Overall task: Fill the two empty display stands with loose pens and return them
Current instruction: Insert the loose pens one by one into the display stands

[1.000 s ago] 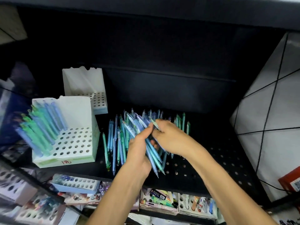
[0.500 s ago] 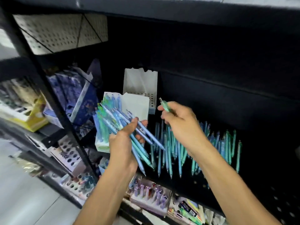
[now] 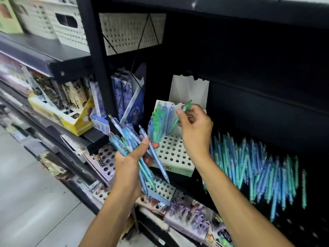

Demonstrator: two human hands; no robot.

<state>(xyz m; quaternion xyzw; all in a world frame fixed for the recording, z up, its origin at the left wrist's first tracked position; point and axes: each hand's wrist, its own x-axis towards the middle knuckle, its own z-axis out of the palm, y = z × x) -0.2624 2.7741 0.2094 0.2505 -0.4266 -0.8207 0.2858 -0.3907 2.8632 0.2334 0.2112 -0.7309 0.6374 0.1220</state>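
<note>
The right hand is pinching one green pen between thumb and fingers, holding it tilted, tip down, over the near stand. Just left of those fingers, blue and green pens are standing packed in the stand's left rows; below the fingers, the rest of its white hole grid is lying open to the front edge. Behind the fingertips the far stand is showing only its white back wall — its holes are hidden.

The left hand is gripping a bundle of blue pens, fingers curled round it, in front of the shelf's front edge and left of the near stand; the bundle's upper ends are fanning up toward the black post.

Right of the right wrist, the loose pile is lying spread across the black shelf toward its front edge.
</note>
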